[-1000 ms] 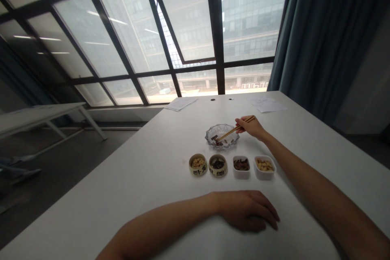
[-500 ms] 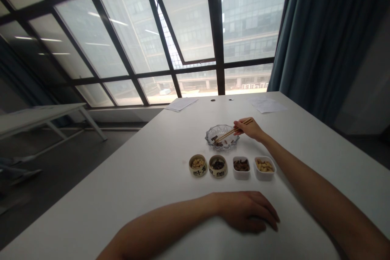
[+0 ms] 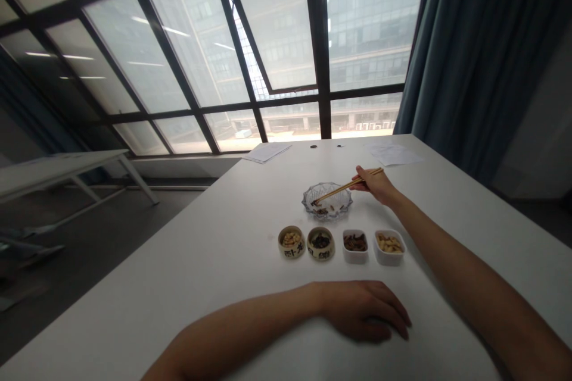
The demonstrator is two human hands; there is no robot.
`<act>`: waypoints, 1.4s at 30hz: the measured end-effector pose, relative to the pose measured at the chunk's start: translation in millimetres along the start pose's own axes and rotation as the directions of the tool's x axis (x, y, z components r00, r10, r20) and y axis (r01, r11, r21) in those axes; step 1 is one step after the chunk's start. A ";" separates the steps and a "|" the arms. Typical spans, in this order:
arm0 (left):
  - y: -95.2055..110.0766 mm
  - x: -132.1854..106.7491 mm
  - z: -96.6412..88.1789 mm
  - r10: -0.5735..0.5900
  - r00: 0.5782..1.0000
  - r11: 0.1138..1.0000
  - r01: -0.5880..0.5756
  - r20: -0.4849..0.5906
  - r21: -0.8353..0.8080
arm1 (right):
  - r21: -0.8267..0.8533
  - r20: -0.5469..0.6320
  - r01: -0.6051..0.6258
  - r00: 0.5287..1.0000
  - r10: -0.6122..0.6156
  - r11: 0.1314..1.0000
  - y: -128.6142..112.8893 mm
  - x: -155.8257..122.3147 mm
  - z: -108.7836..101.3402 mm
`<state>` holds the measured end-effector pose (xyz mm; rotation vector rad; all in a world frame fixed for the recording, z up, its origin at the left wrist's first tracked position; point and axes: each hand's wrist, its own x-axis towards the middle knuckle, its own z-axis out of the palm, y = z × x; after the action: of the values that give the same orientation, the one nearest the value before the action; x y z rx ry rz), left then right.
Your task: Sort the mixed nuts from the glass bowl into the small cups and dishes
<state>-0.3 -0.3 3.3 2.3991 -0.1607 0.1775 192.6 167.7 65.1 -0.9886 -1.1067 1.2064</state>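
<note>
Head camera view, left to right: on a white table (image 3: 214, 262), a round pot (image 3: 292, 253) holds pale, nut-like pieces (image 3: 291, 239). Just beside it, a second round pot (image 3: 320, 255) holds dark pieces (image 3: 320, 241). Behind these, a clear glass bowl (image 3: 307, 207) has several loose dark bits (image 3: 320, 212) lying apart at its bottom. Wooden chopsticks (image 3: 337, 191) slant down into it, tips at a dark bit; whether they pinch it I cannot tell. Next comes a white dish (image 3: 356, 257) of brown strips (image 3: 355, 242). Nearer the viewer, the left hand (image 3: 364, 312) lies palm down on the table, empty, fingers loosely extended. The right hand (image 3: 373, 184), beyond the containers, has its fingers closed around the chopsticks. Furthest right, another white dish (image 3: 390, 259) holds pale yellowish pieces (image 3: 389, 243). With food in all four small containers and bits in the bowl, the chopstick work appears partway: several bits lie in the bowl, unsorted by container.
</note>
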 end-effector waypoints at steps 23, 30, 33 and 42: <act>-3.3 1.3 1.3 0.088 0.996 0.996 -0.087 -0.018 0.036 | -0.068 0.365 -0.037 0.929 0.059 0.997 -35.1 -22.5 -14.2; -1.2 0.8 1.2 0.049 0.999 0.999 -0.049 -0.020 0.025 | -0.014 0.159 0.093 0.983 -0.089 0.996 -30.5 -10.7 -13.1; -0.9 0.4 0.9 0.041 0.999 0.999 -0.041 -0.013 0.020 | -0.055 0.127 0.097 0.988 -0.089 0.994 -22.5 -9.4 -7.7; -3.1 0.6 1.9 0.018 1.000 1.000 -0.018 -0.007 0.003 | -0.100 0.086 0.058 0.995 -0.050 0.993 1.4 -9.8 13.5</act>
<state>0.9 0.6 0.0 2.4001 -0.1791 0.1952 178.9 158.1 65.4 -0.9873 -1.2640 1.1653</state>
